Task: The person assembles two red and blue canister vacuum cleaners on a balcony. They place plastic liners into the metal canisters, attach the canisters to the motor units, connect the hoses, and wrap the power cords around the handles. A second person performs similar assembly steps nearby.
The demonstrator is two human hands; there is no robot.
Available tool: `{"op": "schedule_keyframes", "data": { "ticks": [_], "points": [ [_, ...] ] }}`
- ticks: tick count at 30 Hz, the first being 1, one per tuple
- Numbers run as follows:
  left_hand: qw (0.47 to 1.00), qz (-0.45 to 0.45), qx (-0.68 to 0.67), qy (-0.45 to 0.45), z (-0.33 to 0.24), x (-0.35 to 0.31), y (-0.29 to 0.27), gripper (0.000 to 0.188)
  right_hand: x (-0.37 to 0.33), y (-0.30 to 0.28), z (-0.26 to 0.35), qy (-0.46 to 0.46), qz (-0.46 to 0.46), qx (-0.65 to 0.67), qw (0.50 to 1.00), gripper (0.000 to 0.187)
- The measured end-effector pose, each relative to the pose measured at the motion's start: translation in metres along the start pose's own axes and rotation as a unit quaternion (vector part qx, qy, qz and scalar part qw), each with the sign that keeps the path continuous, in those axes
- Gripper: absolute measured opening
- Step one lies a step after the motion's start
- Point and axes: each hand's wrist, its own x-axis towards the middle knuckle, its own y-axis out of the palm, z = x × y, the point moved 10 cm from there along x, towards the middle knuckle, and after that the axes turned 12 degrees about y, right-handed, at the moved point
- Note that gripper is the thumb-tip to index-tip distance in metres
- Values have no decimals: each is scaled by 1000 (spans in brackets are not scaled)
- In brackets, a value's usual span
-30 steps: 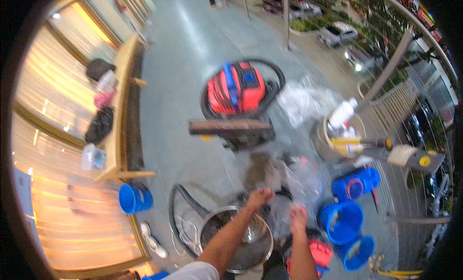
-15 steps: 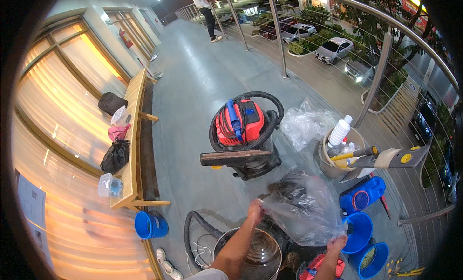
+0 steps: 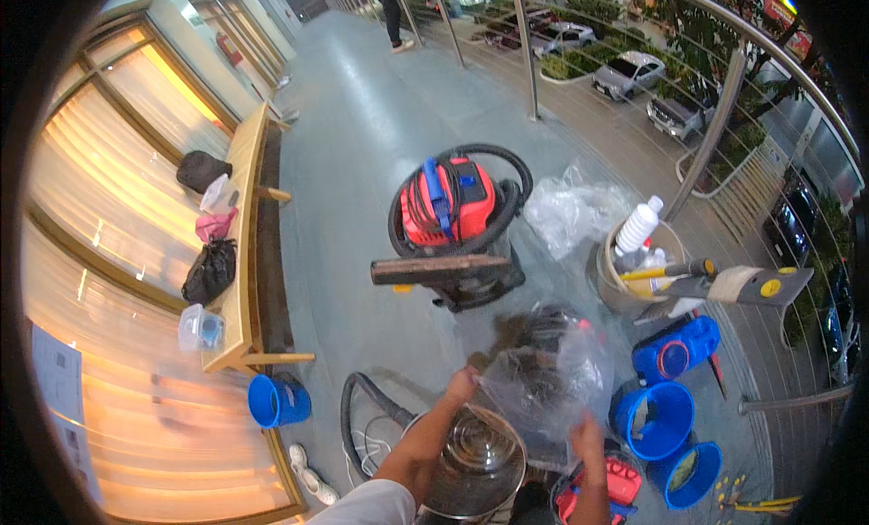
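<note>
The left hand [image 3: 463,385] and right hand [image 3: 587,434] have their fingers pinched on opposite sides of a clear, crumpled plastic bag [image 3: 543,376], between the grey-blue floor's [image 3: 353,208] windowed and railed edges. It looks light, limp, slippery, easily torn; gathered rim folds should hold best.

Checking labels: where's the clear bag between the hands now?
Head view, lower right of centre: the clear bag spreads between the left hand and right hand, below the red vacuum in frame, left of a blue bucket.
</note>
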Motion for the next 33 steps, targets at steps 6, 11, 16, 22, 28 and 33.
{"op": "schedule_keyframes", "data": {
  "ticks": [6, 11, 16, 22, 28, 33],
  "points": [
    [996, 64, 13, -66, 18, -21, 15, 31, 14, -7, 314, -284, 121, -83, 948, 64],
    [989, 112, 51, -86, 30, -16, 13, 38, 16, 22, 344, -307, 96, -49, 946, 49],
    [975, 203, 76, -42, 24, -6, -3, 38, -13, 91, 154, -154, 130, -138, 970, 93],
    [767, 24, -581, -272, -20, -10, -17, 35, -9, 96, -33, 99, 29, -212, 972, 35],
    [860, 30, -475, -186, -41, 6, -30, 48, -51, 44, 15, -119, -317, -178, 924, 26],
    [951, 32, -288, -105, -61, 7, -39, 59, 11, 95, -4, 27, 24, -211, 977, 33]
  ]
}}
